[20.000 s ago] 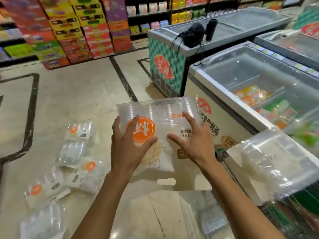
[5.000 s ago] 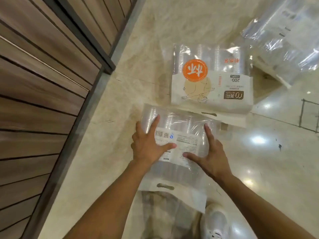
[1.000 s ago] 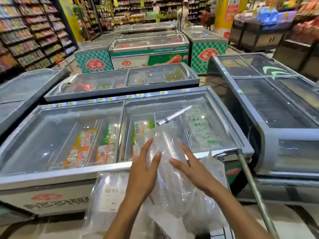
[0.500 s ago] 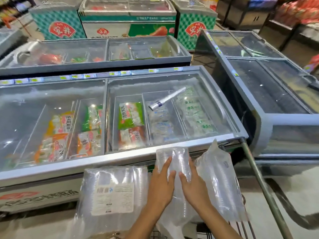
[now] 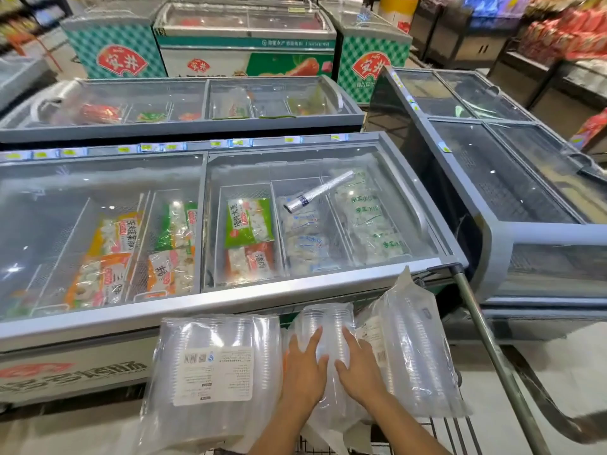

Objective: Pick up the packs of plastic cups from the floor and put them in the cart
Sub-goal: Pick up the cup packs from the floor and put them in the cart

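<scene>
In the cart (image 5: pixel 499 366), hands (image 5: pixel 331 372) flat on the middle pack (image 5: pixel 325 326) — long axis pointing away.

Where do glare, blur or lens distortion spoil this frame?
Head view: ceiling lights glint off the nearest glass-topped chest freezer; wide-angle bending curves the grey metal cart rail; red snack shelves at the corner smear; both hands and clear plastic cup packs stay sharp.

— How many packs of cups in the cart (image 5: pixel 502 372)?
— Three: a labelled pack (image 5: pixel 216 372) at its left, a middle pack (image 5: pixel 325 320), a right pack (image 5: pixel 417 349).
— Hands?
— Two, the left hand (image 5: pixel 303 372) and right hand (image 5: pixel 359 369).
— Freezers beyond the cart?
— Six at least, the nearest freezer (image 5: pixel 230 300) touching it.
</scene>
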